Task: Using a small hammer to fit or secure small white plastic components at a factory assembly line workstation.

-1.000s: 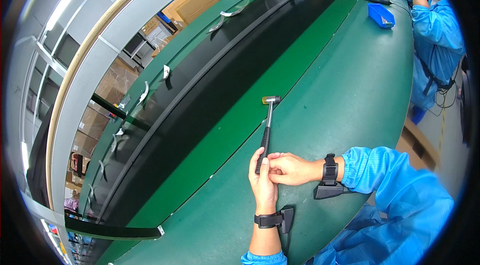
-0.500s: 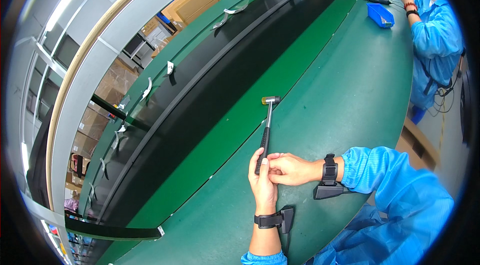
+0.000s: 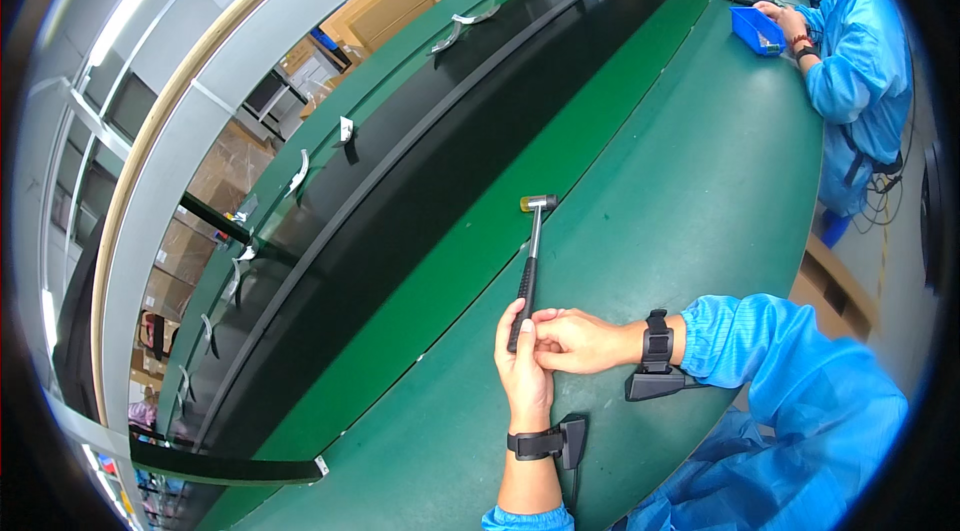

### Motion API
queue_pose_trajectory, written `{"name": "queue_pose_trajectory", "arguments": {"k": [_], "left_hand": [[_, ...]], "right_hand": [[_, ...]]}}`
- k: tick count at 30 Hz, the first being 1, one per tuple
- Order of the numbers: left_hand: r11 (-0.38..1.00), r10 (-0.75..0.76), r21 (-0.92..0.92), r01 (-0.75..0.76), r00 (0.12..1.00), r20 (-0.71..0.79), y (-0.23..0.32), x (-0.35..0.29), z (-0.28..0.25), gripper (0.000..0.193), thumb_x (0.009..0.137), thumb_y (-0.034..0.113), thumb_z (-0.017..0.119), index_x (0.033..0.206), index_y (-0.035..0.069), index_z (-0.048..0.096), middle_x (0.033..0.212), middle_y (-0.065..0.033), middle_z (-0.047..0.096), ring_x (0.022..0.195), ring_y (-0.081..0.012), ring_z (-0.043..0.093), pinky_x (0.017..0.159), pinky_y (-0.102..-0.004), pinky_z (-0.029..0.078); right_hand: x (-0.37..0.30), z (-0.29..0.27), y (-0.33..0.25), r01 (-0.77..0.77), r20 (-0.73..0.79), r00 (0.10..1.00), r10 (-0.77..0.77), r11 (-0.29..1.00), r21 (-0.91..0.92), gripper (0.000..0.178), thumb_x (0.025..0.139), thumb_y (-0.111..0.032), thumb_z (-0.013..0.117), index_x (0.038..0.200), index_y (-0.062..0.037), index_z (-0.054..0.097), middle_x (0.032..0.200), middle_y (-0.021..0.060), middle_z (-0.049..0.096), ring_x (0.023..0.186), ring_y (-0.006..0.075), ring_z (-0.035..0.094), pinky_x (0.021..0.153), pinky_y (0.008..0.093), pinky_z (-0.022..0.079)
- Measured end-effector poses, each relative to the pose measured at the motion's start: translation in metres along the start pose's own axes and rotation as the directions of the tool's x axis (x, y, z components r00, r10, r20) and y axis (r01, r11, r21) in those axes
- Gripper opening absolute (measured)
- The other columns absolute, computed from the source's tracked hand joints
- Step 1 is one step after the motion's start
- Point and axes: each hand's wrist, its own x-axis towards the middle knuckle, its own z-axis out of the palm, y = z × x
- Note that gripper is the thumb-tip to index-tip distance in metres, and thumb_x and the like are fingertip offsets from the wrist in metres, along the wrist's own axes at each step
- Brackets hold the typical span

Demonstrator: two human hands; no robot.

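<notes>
A small mallet (image 3: 530, 271) slants away from me over the green worktop, with a black grip, a metal shaft and a head with one yellow and one dark face. My left hand (image 3: 524, 376) is closed around the end of the grip, thumb on top. From the right, my right hand (image 3: 585, 341) comes in with curled fingers, its fingertips against the handle end and beside my left thumb. Part of that grip is hidden by the fingers. Both wrists wear black straps with small dark boxes.
Beyond the green worktop (image 3: 690, 191) runs a black conveyor belt (image 3: 400, 231) carrying several curved white pieces (image 3: 299, 172) along its far side. At the far right, a co-worker in blue (image 3: 865, 61) reaches into a blue bin (image 3: 757, 33). Cardboard boxes (image 3: 390, 13) stand behind the conveyor.
The co-worker's hands have come down to the blue bin. White pieces on the belt have shifted slightly up and right. My hands and the mallet have barely moved.
</notes>
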Motion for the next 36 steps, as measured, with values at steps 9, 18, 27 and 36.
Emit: {"name": "queue_pose_trajectory", "arguments": {"k": [9, 18, 27, 36], "left_hand": [[0.999, 0.024, 0.023, -0.023, 0.999, -0.023, 0.0, -0.001, 0.006, 0.031, 0.095, 0.012, 0.047, 0.124, 0.001, 0.043, 0.097, -0.02, 0.062, 0.091, -0.0282, 0.062, 0.081, -0.037, 0.052], [0.992, 0.066, 0.11, -0.062, 0.997, -0.036, -0.001, -0.006, 0.011, 0.037, 0.095, 0.014, 0.043, 0.13, 0.001, 0.037, 0.096, -0.0207, 0.06, 0.089, -0.0273, 0.06, 0.08, -0.0369, 0.051], [0.962, -0.001, 0.271, 0.029, 0.995, -0.101, 0.013, -0.016, 0.026, 0.035, 0.094, 0.017, 0.047, 0.126, 0.001, 0.046, 0.11, -0.0177, 0.055, 0.095, -0.0251, 0.056, 0.084, -0.0349, 0.048], [0.959, 0.015, 0.284, 0.019, 0.993, -0.119, 0.02, -0.021, 0.04, 0.035, 0.094, 0.017, 0.047, 0.125, 0.0, 0.048, 0.112, -0.0183, 0.054, 0.098, -0.0269, 0.054, 0.088, -0.0364, 0.045]], "right_hand": [[0.0, 0.002, 0.006, 0.123, -0.067, 0.99, -0.126, 0.991, -0.048, 0.016, 0.084, -0.016, 0.058, 0.088, -0.0006, 0.056, 0.075, 0.0115, 0.064, 0.067, 0.0226, 0.064, 0.06, 0.0345, 0.05], [-0.004, 0.004, 0.007, 0.099, -0.086, 0.992, -0.095, 0.994, 0.042, 0.021, 0.083, -0.02, 0.058, 0.086, 0.001, 0.056, 0.085, 0.0138, 0.058, 0.07, 0.0306, 0.061, 0.061, 0.0397, 0.048], [-0.008, 0.002, 0.006, 0.128, -0.111, 0.986, -0.123, 0.991, 0.036, 0.018, 0.087, -0.018, 0.055, 0.082, -0.0003, 0.052, 0.074, 0.0103, 0.055, 0.066, 0.0259, 0.056, 0.06, 0.0378, 0.045], [-0.013, -0.01, -0.015, 0.027, -0.025, 0.999, -0.024, 0.992, 0.126, 0.017, 0.086, -0.017, 0.055, 0.081, -0.0013, 0.051, 0.068, 0.0085, 0.055, 0.064, 0.0244, 0.054, 0.058, 0.0373, 0.043]]}}
